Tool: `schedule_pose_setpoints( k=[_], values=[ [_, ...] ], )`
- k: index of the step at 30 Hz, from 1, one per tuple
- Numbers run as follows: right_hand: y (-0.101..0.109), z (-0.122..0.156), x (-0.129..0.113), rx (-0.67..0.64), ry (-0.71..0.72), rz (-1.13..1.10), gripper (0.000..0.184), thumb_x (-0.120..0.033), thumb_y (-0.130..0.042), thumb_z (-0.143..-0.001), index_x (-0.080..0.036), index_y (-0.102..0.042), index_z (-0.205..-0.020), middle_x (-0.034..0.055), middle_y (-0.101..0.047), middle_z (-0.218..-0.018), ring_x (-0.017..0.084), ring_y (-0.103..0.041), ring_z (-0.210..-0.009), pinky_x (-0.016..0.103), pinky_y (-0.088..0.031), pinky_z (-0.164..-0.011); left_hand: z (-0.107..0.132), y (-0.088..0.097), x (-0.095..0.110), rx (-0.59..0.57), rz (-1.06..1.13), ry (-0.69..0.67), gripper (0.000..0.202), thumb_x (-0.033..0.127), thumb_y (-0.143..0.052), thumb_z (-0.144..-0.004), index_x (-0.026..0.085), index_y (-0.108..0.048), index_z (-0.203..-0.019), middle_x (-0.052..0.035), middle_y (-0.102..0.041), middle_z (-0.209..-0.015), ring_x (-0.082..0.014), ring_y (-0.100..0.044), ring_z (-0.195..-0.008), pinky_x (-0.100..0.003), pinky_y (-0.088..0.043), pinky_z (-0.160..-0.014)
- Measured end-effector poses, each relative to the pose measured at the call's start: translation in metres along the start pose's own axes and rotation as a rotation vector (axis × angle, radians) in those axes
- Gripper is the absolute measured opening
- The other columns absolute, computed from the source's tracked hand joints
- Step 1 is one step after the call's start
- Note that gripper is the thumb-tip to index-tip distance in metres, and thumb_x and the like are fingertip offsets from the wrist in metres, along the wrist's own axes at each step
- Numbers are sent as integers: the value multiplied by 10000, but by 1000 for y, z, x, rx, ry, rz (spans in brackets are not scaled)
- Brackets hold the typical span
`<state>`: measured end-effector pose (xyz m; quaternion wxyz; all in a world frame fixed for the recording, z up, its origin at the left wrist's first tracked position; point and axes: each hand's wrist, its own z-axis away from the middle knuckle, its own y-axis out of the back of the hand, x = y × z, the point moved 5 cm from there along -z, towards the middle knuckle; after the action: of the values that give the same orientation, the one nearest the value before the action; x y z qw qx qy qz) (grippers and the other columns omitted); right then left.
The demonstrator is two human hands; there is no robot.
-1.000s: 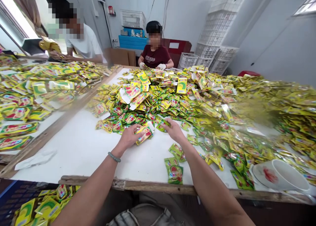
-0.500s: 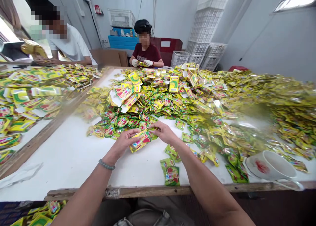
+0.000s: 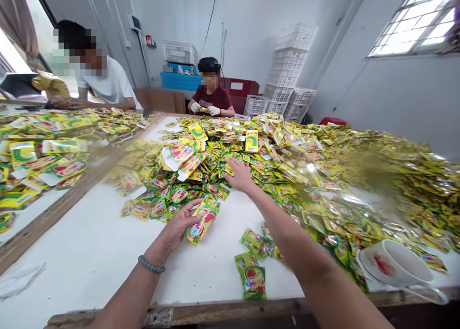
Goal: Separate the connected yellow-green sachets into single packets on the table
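Observation:
My left hand (image 3: 184, 223) is closed around a small yellow-green carton (image 3: 204, 219) with a watermelon print, held tilted just above the white tabletop. The carton's upper end points toward the heap. My right hand (image 3: 238, 175) reaches out to the front of the heap of candy packets (image 3: 258, 168), its fingers apart and slightly bent among the packets. Some fingertips are hard to make out against them. Several loose green packets (image 3: 254, 281) lie on the table below my right forearm.
Yellow cartons (image 3: 183, 152) lie on the heap. A wooden strip (image 3: 82, 185) divides the table at left, with more cartons beyond. At the right edge stands a white mug (image 3: 395, 264). Two co-workers sit across the table; stacked white crates (image 3: 287, 75) stand behind.
My right hand has left the carton and moved forward to the heap. My left hand still holds the carton, now turned more upright. The camera view has tilted up slightly.

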<state>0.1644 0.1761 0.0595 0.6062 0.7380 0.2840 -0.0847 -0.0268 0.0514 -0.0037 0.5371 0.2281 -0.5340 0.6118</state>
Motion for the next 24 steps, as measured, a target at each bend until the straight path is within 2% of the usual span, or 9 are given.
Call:
schedule_pose_setpoints(
  k=[2, 4, 8, 11, 14, 16, 18, 21, 24],
  values=[
    [-4, -15, 9, -52, -41, 133, 584, -315, -660, -836, -240, -500, -1392, 130, -403, -1523, 352, -364, -1377, 564, -307, -1059, 2, 0, 3, 10, 9, -11, 801, 280, -859, -605, 188, -503, -1316, -89, -742, -1062, -197, -723, -792, -271, -557, -692],
    [-12, -16, 12, -80, -37, 176, 490, -266, -664, -829, -230, -587, -1312, 142, -536, -1416, 357, -472, -1289, 552, -318, -1045, 4, 0, 5, 15, 12, -28, 775, 267, -855, -619, 197, -513, -1310, -85, -744, -1065, -197, -724, -792, -267, -557, -689],
    [-30, 14, 12, -90, -30, 119, 310, -142, -551, -860, -188, -688, -1134, 131, -733, -1047, 295, -652, -1022, 425, -442, -925, 5, 0, 7, 53, 31, -58, 724, 280, -870, -604, 175, -557, -1248, -75, -765, -983, -190, -721, -755, -259, -553, -670],
    [-32, 43, 10, -59, -59, 41, 256, -227, -479, -920, -173, -688, -1057, 106, -740, -986, 247, -676, -938, 344, -499, -829, 2, 3, 6, 115, 3, -71, 671, 299, -897, -559, 140, -607, -1142, -65, -774, -844, -187, -713, -692, -258, -543, -643],
    [-31, 66, 6, 8, -173, -386, 320, -452, -509, -903, -173, -661, -948, 67, -724, -845, 205, -676, -773, 314, -543, -697, -1, 4, 4, 159, -36, -72, 652, 331, -919, -506, 122, -630, -1051, -58, -767, -753, -187, -702, -639, -264, -534, -615],
    [-35, 76, 2, 23, -255, -806, 399, -575, -616, -789, -187, -637, -881, 30, -689, -747, 169, -642, -657, 299, -547, -622, -1, 4, 3, 163, -53, -80, 660, 364, -917, -508, 121, -628, -1050, -57, -765, -746, -194, -705, -644, -280, -539, -630],
    [-42, 81, -6, -3, -280, -1025, 443, -602, -717, -666, -197, -618, -817, -2, -644, -693, 141, -596, -605, 286, -537, -599, -2, 4, 4, 160, -62, -99, 662, 392, -906, -526, 120, -626, -1061, -61, -767, -764, -199, -710, -664, -300, -546, -663],
    [-46, 83, -14, -32, -233, -974, 437, -593, -746, -622, -200, -591, -731, -27, -561, -631, 122, -516, -567, 267, -490, -570, 0, 5, 6, 156, -88, -124, 639, 408, -898, -540, 115, -644, -1048, -60, -767, -779, -191, -707, -676, -298, -541, -679],
    [-39, 85, -15, 17, -141, -769, 394, -579, -692, -692, -198, -592, -698, -29, -515, -600, 120, -446, -556, 257, -401, -553, 1, 5, 7, 131, -129, -125, 624, 412, -901, -529, 113, -674, -1027, -46, -759, -747, -177, -695, -668, -274, -523, -656]
  ],
)
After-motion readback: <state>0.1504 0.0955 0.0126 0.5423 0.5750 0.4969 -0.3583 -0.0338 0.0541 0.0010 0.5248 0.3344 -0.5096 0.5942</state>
